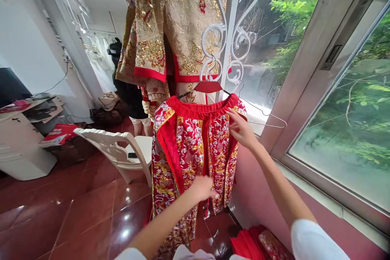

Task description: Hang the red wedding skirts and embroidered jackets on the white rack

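Note:
A red skirt, densely embroidered in gold and silver with a gathered elastic waistband, hangs from a red-and-black clip hanger. In front of its lower middle, near the central slit and a thin red cord, is my left hand. That hand is blurred and its fingers are mostly hidden, so its grip is unclear. My right hand is at the skirt's upper right edge, just below the waistband, its fingers apart and seemingly brushing the fabric. The hanger's hook is on a white scrolled metal stand.
Behind hangs a gold beaded jacket with red trim. A white chair stands left, a desk beyond it. To the right are a window and a bare wire hanger. Red fabric lies low at the front.

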### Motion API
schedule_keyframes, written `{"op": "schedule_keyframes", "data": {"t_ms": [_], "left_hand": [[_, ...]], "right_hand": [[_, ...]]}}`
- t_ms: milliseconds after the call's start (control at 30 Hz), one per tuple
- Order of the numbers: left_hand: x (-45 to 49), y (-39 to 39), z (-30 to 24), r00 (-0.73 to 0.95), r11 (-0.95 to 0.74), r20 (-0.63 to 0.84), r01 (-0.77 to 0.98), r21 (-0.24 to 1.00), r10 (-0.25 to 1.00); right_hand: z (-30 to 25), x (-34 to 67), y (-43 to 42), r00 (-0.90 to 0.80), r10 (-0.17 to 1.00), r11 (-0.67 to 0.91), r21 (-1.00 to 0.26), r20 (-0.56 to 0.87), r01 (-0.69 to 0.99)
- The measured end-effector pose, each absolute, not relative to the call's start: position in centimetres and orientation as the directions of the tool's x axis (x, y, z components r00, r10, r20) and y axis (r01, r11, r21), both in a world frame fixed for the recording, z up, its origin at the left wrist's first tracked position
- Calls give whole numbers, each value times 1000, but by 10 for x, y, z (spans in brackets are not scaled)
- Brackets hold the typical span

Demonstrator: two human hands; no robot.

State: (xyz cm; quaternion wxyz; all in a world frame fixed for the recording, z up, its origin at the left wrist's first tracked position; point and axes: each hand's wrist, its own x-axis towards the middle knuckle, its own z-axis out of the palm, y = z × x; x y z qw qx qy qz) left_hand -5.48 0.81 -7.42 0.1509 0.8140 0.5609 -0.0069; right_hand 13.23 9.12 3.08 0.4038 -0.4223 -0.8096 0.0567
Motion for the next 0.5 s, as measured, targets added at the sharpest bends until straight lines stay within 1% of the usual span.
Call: {"op": "schedule_keyframes", "data": {"t_ms": [33, 67, 133, 167, 200, 233, 300, 333, 367, 433, 500], "left_hand": [[-52, 15, -46, 393, -364, -81, 899, 245, 916], [-51, 23, -19, 393, -388, 27, 890, 239, 919], [-54, 46, 27, 351, -396, 225, 895, 206, 909], [-59, 58, 43, 329, -400, 331, 900, 175, 885], [-65, 70, 54, 315, -405, 491, 910, 85, 812], [-73, 81, 60, 332, -413, 557, 911, 21, 761], [-88, 97, 61, 422, -474, 593, 877, -76, 686], [-96, 101, 58, 468, -517, 577, 851, -90, 670], [-103, 102, 55, 504, -560, 561, 824, -86, 656], [-114, 100, 50, 528, -615, 556, 788, -37, 642], [-123, 96, 51, 520, -645, 546, 762, 51, 657]], "right_hand": [[38, 116, 108, -428, 702, 685, -374, 570, 625], [44, 102, 123, -492, 692, 698, -315, 529, 643], [49, 84, 140, -550, 694, 693, -225, 465, 685], [49, 80, 143, -561, 691, 693, -195, 457, 694], [47, 80, 141, -570, 678, 701, -176, 465, 691], [44, 81, 135, -581, 655, 720, -166, 484, 673], [38, 87, 118, -612, 603, 769, -167, 512, 618], [36, 90, 109, -628, 589, 785, -174, 509, 595], [36, 94, 101, -637, 587, 792, -191, 499, 579], [39, 101, 90, -626, 620, 775, -246, 473, 581], [50, 111, 87, -538, 683, 717, -316, 494, 621]]}}
